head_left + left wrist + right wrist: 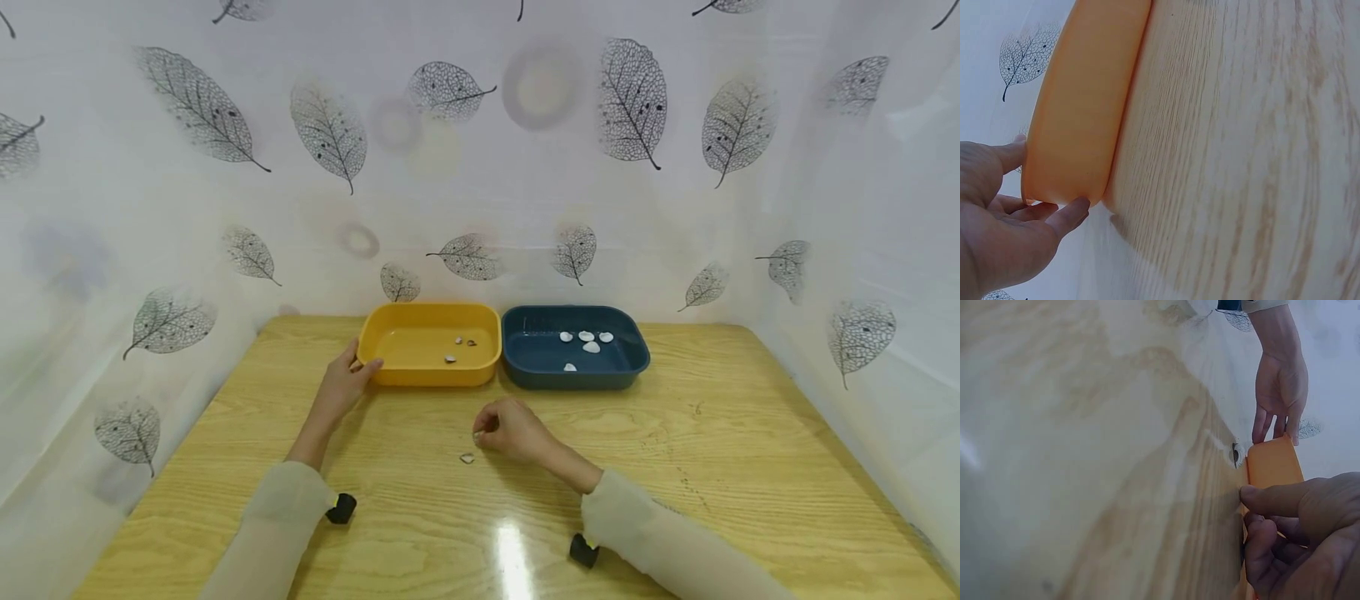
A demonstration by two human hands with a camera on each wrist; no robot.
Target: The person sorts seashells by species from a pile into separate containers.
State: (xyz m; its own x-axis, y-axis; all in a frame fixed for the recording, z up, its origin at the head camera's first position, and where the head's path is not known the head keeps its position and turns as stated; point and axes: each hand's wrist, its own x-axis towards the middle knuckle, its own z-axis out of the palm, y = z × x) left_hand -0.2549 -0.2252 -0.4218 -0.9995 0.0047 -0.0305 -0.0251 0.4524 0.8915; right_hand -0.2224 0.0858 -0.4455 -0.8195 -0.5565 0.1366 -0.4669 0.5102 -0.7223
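Observation:
My left hand (345,385) holds the left end of a yellow plastic tub (431,377), its thumb near the front corner. In the left wrist view the fingers (1067,217) touch the tub's outer wall. Over the table in front of the tubs, my right hand (513,429) pinches a small seashell (477,435) between thumb and finger, mostly hidden by the fingertips. Another small seashell (467,458) lies on the wood just left of that hand. Inside the yellow tub are three small brownish shells, one of them a shell (450,359) near the front.
A dark blue tub (573,381) stands against the yellow one's right side. Several white shells lie in it, among them a larger white shell (592,347). Both tubs sit at the back of the wooden table (405,517), before a leaf-patterned curtain (465,183).

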